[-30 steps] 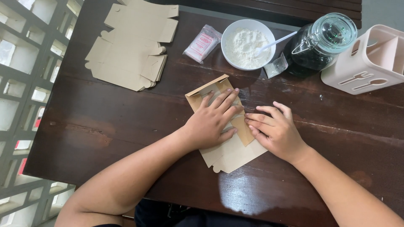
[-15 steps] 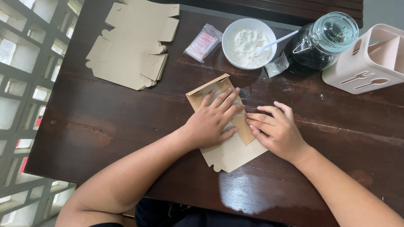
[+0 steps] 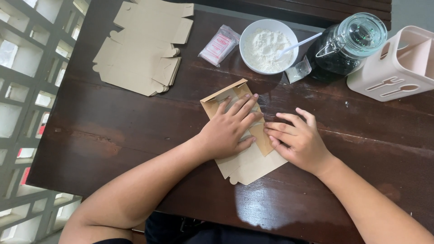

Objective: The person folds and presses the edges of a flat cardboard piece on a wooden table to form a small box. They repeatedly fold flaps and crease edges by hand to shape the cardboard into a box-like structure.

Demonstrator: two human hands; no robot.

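Observation:
A flat brown cardboard box blank point(image 3: 246, 160) lies on the dark wooden table point(image 3: 135, 135) in front of me. My left hand point(image 3: 228, 129) presses down flat on its middle, fingers spread toward the upper flap. My right hand point(image 3: 298, 140) rests at the blank's right edge, fingertips pushing against a folded side flap. Neither hand lifts the cardboard; both press it onto the table.
A stack of unfolded cardboard blanks point(image 3: 142, 47) lies at the back left. Behind my hands are a small plastic packet point(image 3: 219, 45), a white bowl of powder point(image 3: 269, 45) with a spoon, a glass jar point(image 3: 350, 43) and a pale pink cutlery holder point(image 3: 400, 63).

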